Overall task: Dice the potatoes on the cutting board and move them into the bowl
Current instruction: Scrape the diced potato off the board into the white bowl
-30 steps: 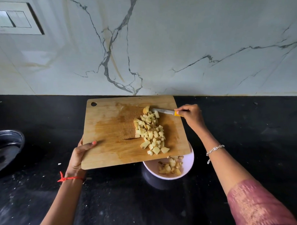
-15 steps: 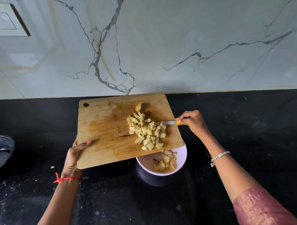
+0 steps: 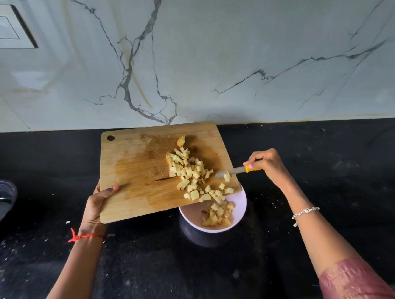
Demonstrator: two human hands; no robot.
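1. Wooden board [image 3: 142, 169] tilted over bowl [image 3: 241, 206], gripped at near corner w/ left hand [image 3: 97, 204].
2. Potato cubes [image 3: 191, 171] at board's low edge, some in bowl.
3. Knife [image 3: 236, 170] pinched in right hand [image 3: 267, 165], blade touching cubes.

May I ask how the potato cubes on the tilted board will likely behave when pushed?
The potato cubes look small and loose on the tilt, so they probably slide and tumble easily. The cutting board looks wet beneath them, so some may cling.
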